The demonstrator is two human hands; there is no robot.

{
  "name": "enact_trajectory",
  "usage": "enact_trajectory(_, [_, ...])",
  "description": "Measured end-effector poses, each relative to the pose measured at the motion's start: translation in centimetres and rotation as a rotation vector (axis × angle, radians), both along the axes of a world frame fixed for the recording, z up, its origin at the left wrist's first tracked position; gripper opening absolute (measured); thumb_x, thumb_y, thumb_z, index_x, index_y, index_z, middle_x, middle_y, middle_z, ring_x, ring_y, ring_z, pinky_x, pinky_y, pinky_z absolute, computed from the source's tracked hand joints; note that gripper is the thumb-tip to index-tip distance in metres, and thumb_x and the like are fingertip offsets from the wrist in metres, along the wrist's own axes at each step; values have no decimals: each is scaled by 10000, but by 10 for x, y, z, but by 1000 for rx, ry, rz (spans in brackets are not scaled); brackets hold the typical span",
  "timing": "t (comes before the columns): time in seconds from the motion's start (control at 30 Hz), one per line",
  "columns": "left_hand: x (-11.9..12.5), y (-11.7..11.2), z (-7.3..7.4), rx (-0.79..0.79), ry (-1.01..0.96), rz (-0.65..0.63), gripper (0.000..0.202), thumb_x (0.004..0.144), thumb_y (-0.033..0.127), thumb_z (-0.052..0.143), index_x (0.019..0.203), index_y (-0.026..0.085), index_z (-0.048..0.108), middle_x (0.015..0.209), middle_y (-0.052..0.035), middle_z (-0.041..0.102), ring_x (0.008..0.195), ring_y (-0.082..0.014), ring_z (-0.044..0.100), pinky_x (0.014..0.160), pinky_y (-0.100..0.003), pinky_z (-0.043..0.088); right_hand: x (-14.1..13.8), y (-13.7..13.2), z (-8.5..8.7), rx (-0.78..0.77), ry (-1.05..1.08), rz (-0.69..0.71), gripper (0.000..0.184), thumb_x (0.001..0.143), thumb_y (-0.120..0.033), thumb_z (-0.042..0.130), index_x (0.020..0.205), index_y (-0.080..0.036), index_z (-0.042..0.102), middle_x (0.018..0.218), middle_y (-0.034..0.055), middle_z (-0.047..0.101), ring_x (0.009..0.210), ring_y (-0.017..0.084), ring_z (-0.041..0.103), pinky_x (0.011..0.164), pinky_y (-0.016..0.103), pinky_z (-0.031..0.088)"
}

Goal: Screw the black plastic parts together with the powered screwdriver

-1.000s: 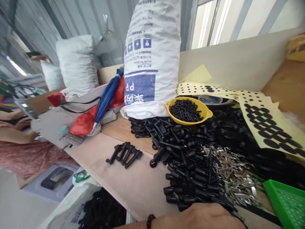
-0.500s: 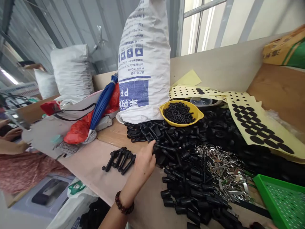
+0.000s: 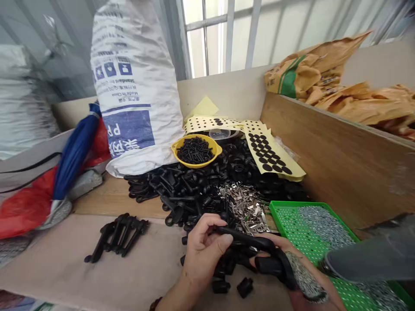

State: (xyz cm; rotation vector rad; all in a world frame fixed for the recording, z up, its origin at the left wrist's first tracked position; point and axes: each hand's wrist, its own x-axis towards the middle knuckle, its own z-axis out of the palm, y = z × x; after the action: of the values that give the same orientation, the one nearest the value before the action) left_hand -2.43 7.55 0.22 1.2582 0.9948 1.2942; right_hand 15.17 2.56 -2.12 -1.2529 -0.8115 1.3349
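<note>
My left hand (image 3: 204, 246) is closed, with thumb and fingers pinching the near end of a long black plastic bar (image 3: 248, 238). My right hand (image 3: 311, 263) is wrapped round the bar's far end, where a curved black piece and a short black cylinder (image 3: 268, 265) show. Whether these are one part or several pressed together I cannot tell. A speckled grey oval patch (image 3: 304, 276) lies at the right hand's fingers; its kind is unclear. Below the hands sit loose black sockets (image 3: 244, 287). Several black lever-like parts (image 3: 116, 235) lie in a row at left.
Behind the hands spread piled black parts (image 3: 181, 185) and metal clips (image 3: 246, 207). A yellow bowl (image 3: 217, 151) holds small black pieces. Green trays (image 3: 275, 211) with screws stand right, near a blurred grey cylinder (image 3: 372, 255). A white sack (image 3: 139, 86) and wooden partition (image 3: 324, 151) border the bench.
The view has swung right. My left hand has left the pile's left edge and now grips the black bar in front of me. My right hand has come into full view, holding it too.
</note>
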Motion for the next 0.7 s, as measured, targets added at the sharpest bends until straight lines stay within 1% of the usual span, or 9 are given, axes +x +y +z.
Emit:
enact_trajectory(0.13, [-1, -2, 4, 339, 348, -52, 75, 804, 218, 660, 777, 163, 616, 1124, -97, 593, 800, -140, 610, 618, -207, 498, 20, -3, -15, 116, -149, 77, 376, 721, -404, 733, 1074, -277, 712, 1170, 73, 667, 1034, 303, 646, 844, 347, 559])
enact_trajectory(0.2, [-2, -3, 6, 601, 559, -52, 21, 857, 173, 597, 851, 158, 611, 1148, -129, 609, 846, -156, 617, 686, -233, 507, 23, -4, -18, 195, -187, 99, 340, 749, -381, 711, 1076, -285, 713, 1131, 67, 685, 986, 289, 668, 813, 333, 573])
enact_trajectory(0.3, [-1, -5, 10, 1002, 851, 39, 138, 907, 110, 488, 952, 129, 617, 1155, -154, 643, 952, -199, 586, 839, -306, 464, 17, -7, -15, 290, -271, 57, 299, 782, -346, 675, 1076, -303, 709, 1145, 50, 680, 1025, 278, 653, 810, 315, 572])
enact_trajectory(0.37, [0, -6, 11, 1108, 994, 117, 179, 911, 90, 462, 938, 138, 631, 1157, -120, 667, 1086, -248, 531, 1001, -400, 338, 12, -10, -12, 322, -303, 15, 265, 789, -339, 666, 1048, -311, 717, 1166, 40, 671, 1045, 273, 645, 819, 312, 568])
enact_trajectory(0.47, [3, -9, 11, 1108, 1043, 98, 222, 908, 66, 449, 1004, 156, 629, 1070, -66, 712, 1187, -257, 495, 1111, -474, 101, 11, -12, -8, 348, -261, 30, 252, 760, -345, 691, 1005, -301, 732, 1126, 48, 691, 1018, 270, 658, 824, 316, 566])
enact_trajectory(0.5, [4, -10, 11, 1098, 1009, 58, 253, 908, 60, 434, 1072, 143, 607, 1004, -66, 725, 1129, -235, 545, 1113, -470, 106, 12, -11, -5, 331, -244, 48, 271, 762, -351, 685, 1023, -296, 729, 1127, 54, 692, 1015, 270, 660, 823, 317, 565])
enact_trajectory(0.57, [6, -13, 10, 1022, 897, -71, 313, 909, 84, 408, 1193, 99, 539, 901, -80, 723, 919, -196, 634, 1058, -437, 264, 16, -9, 1, 278, -208, 68, 306, 771, -377, 657, 1054, -278, 722, 1111, 71, 698, 980, 276, 674, 792, 325, 576])
enact_trajectory(0.63, [9, -16, 10, 778, 748, -243, 339, 908, 148, 416, 1226, 95, 518, 841, -81, 709, 740, -175, 645, 860, -352, 446, 19, -7, 9, 222, -195, 76, 336, 758, -389, 655, 1062, -262, 719, 1097, 82, 703, 925, 280, 690, 736, 321, 590])
enact_trajectory(0.7, [12, -19, 11, 372, 562, -381, 346, 887, 197, 452, 1213, 128, 545, 754, -50, 687, 634, -160, 631, 636, -261, 470, 21, -6, 15, 206, -213, 49, 337, 742, -381, 667, 1049, -252, 720, 996, 80, 730, 820, 263, 708, 675, 303, 597])
